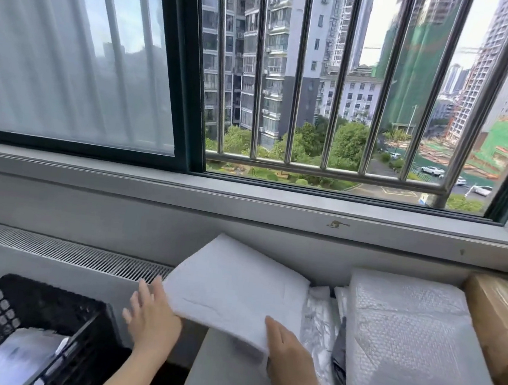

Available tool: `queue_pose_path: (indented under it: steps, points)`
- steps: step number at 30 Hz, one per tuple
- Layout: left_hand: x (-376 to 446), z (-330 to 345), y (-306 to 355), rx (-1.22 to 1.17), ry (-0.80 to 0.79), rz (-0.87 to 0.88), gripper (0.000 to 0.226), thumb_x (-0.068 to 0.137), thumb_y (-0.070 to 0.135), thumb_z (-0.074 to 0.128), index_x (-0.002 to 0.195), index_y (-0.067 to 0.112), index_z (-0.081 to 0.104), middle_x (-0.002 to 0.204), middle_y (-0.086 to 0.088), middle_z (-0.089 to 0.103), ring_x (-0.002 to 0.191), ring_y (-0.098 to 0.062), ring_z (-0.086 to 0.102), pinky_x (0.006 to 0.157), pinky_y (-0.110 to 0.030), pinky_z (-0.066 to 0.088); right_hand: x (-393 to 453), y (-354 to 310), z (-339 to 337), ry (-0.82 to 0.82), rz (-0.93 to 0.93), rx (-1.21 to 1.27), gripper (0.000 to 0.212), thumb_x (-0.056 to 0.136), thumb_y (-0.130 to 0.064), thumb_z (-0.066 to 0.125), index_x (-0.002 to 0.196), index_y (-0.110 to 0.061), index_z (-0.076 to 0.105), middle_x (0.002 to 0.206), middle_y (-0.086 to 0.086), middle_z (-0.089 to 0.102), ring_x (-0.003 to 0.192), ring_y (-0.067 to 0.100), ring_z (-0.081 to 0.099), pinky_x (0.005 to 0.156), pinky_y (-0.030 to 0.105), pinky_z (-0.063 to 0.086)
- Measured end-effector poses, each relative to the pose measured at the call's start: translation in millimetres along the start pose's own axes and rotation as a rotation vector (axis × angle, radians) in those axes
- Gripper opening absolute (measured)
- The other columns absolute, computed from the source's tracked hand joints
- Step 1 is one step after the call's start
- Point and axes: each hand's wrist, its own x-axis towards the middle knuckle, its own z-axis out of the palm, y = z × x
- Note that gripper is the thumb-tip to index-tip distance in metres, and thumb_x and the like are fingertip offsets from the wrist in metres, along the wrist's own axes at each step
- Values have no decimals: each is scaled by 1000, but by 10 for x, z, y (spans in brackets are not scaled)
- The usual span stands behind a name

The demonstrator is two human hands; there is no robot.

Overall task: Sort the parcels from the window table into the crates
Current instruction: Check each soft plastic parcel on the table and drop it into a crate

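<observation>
1. A flat white foam-wrapped parcel [237,288] is held up at a tilt over the left end of the grey worktop [225,376], its far corner raised toward the wall below the window sill [246,196] and its near edge low.
2. The left hand [152,320] is at the parcel's lower left corner, palm against its underside; the visible fingers [139,298] are spread wide and extended past the edge, not curled round it.
3. The right hand [288,351] is at the near edge of the same parcel, with the thumb lying on top; the other fingers are hidden beneath it, so the grip there cannot be fully seen, though the hand clearly pinches the edge.
4. To the right on the worktop lies a large parcel in bubble wrap [412,346], flat and taking up most of that side.
5. Between it and the lifted parcel sit thinner clear-plastic packets [320,323] and a dark grey bag [340,357] wedged on edge.
6. A brown cardboard box [497,327] stands at the far right, touching the bubble-wrapped parcel.
7. A black perforated crate [27,312] sits lower, at the left of the worktop, with a shiny silvery packet [22,356] already lying inside it.
8. A white slotted radiator cover [65,253] runs along the wall behind the crate.
</observation>
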Motion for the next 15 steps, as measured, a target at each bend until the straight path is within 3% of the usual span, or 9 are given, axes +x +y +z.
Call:
queue_pose_path:
  steps: [3,5,9,12,14,15]
  points:
    - [143,-115,-84,-199,33,-65,79,84,4,52,150,8,9,153,-20,19,132,-40,34,102,-49,34,193,-49,-48,95,-36,11,64,39,4,62,102,-10,65,83,-1,70,67,18,68,43,26,51]
    - [198,-162,-115,-230,56,-54,84,84,1,51,151,8,2,155,-20,15,132,-40,34,102,-46,34,328,-48,-131,203,-81,-40,57,43,0,56,99,-12,65,79,-2,69,65,19,66,48,26,50]
    - [212,-240,-181,-115,108,62,90,83,7,58,151,14,-1,157,-16,13,137,-32,30,104,-41,33,680,16,-406,325,-89,-94,34,48,-9,47,73,-17,69,69,-5,65,64,21,64,64,29,43]
    - [214,-266,-184,-117,153,224,82,81,26,72,148,12,27,150,-16,32,132,-33,39,101,-49,36,972,87,-652,371,-10,-119,20,53,-23,38,54,-17,57,54,-2,57,52,24,57,59,30,33]
    - [225,-251,-153,-173,224,289,73,81,57,58,133,7,49,135,-17,51,118,-35,53,90,-52,43,1163,91,-835,423,29,-109,20,57,-25,37,47,-14,50,47,0,52,44,25,53,54,26,37]
    - [234,-259,-123,-188,229,303,80,78,68,46,125,4,55,127,-17,58,111,-34,58,87,-51,46,1256,88,-922,458,51,-85,22,60,-25,36,46,-13,49,44,1,51,41,25,51,54,26,39]
